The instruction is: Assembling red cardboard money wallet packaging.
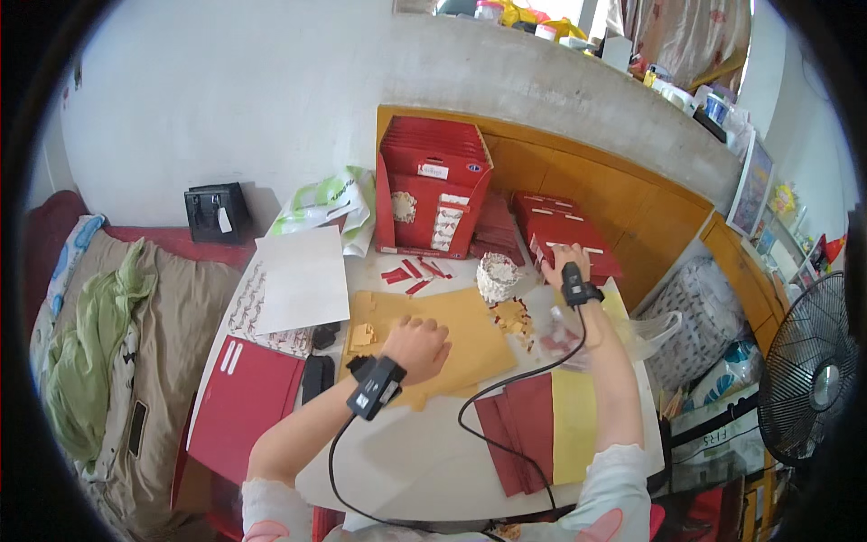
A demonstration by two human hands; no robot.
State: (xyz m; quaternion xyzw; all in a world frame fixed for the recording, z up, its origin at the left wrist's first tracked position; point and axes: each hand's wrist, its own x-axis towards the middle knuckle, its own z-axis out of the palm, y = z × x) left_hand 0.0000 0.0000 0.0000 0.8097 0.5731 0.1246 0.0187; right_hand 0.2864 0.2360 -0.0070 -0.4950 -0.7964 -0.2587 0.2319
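My left hand (418, 349) rests on a yellow-brown paper sheet (479, 339), its fingers curled in and nothing seen in them. Small yellow paper pieces (363, 335) lie beside it. At the back right, my right hand (569, 263) has its fingers bent over the near edge of a stack of red flat packets (564, 221), gripping there; its fingertips are partly hidden. Just left of that hand stands a pile of small white patterned cut-outs (498, 276). Tan and dark red scraps (513, 320) are scattered below the pile. Both wrists wear black devices with cables.
A red display box (433, 194) filled with packets stands at the back. White sheets (302, 275) and red folders (244, 397) cover the table's left side. Dark red and yellow sheets (533, 429) lie front right. A clear plastic bag (655, 334) and a black fan (813, 366) are at right.
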